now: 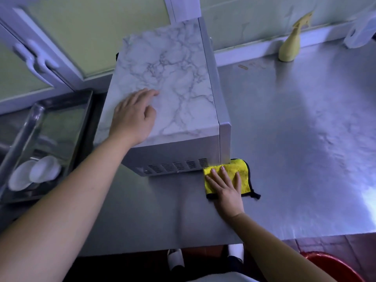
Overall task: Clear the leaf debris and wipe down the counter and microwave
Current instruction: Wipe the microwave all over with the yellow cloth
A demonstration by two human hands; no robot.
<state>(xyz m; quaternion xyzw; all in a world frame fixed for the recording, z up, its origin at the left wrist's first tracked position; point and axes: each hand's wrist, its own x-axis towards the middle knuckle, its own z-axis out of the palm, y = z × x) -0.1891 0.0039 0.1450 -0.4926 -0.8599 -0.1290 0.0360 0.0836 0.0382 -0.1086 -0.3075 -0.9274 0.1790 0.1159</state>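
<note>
a metal worktop [295, 149] is carrying everything. a microwave [166, 82] with a marbled top is standing toward its left side, reaching back to the rear edge. a yellow cloth [242, 169] is lying flat at the microwave's front right corner, touching it. a yellow spray bottle [290, 45] is standing against the rear edge, well apart from the cloth.

Over at the back wall a yellow spray bottle [290, 44] stood upright, its nozzle blurred, and well to its right a pale object [360, 31] sat at the frame's edge, too smeared to name. Far left, a steel tray [61, 102] held two white bowls [34, 176] overlapping each other, with white-framed cabinet doors [40, 58] behind it. Down below, a red basin [335, 265] peeked in on the floor, beside white shoes [176, 259].
</note>
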